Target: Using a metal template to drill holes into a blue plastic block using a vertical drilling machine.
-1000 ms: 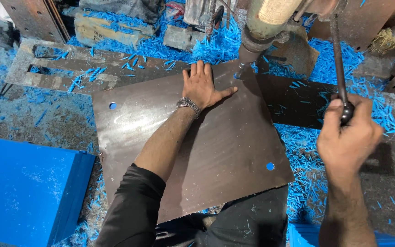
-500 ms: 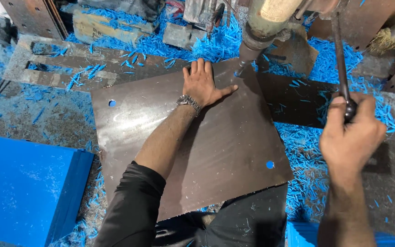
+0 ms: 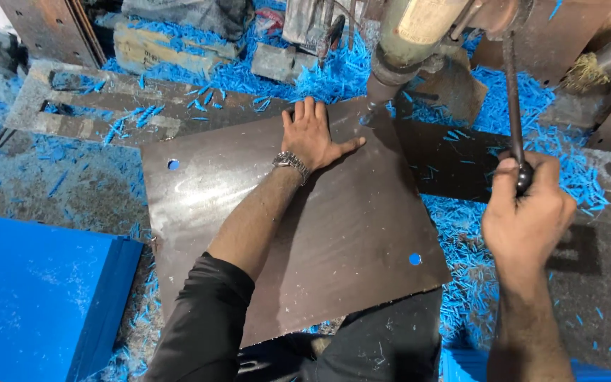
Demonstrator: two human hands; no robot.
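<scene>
Left hand point(image 3: 314, 140) flat, fingers spread, on your metal sheet point(image 3: 284, 233) | right hand point(image 3: 528, 216) clamped on lever point(image 3: 512, 92) | risk: drill point(image 3: 375, 90) grabs sheet, spinning it.

Black sleeve point(image 3: 203, 318) pushed up, silver wristwatch point(image 3: 290, 162), dark trousers point(image 3: 383, 343)

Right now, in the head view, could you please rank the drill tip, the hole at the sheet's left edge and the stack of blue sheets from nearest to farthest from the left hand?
From the left hand:
1. Drill tip, just to its right at the sheet's top corner.
2. Hole, at the sheet's left edge.
3. Stack of blue sheets, at the lower left.
</scene>
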